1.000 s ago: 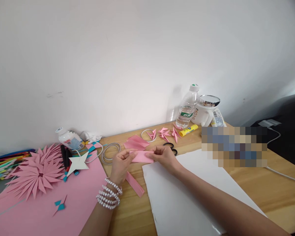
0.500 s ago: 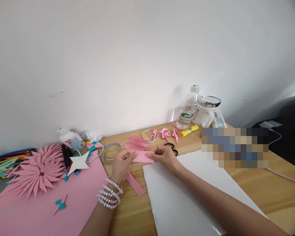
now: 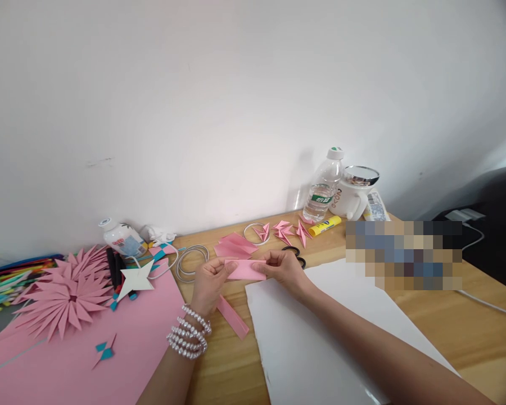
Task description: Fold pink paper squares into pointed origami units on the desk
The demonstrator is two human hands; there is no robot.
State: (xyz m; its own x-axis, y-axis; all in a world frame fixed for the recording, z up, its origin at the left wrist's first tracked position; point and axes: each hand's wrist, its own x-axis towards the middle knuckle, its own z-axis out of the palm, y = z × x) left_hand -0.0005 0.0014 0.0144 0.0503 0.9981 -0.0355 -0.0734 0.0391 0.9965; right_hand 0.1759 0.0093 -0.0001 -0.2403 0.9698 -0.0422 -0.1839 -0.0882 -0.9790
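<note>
A small pink paper piece [image 3: 245,270] is stretched between both hands above the table. My left hand [image 3: 214,277] pinches its left end, thumb on top. My right hand [image 3: 281,269] pinches the right end the same way. Just behind the hands lie loose pink sheets [image 3: 235,246]. A narrow pink strip [image 3: 233,316] rests on the wood beside my left wrist, partly hidden by it. Black-handled scissors [image 3: 295,253] lie just behind my right hand. Folded pink pieces [image 3: 283,229] sit further back, near a yellow glue stick [image 3: 325,225].
A white board [image 3: 320,332] lies under my right forearm. Pink paper stars [image 3: 72,298] and a white star [image 3: 136,278] are on the left. A water bottle [image 3: 321,188] and a mug [image 3: 349,197] stand at the back. Coiled wire [image 3: 191,262] lies left of the hands.
</note>
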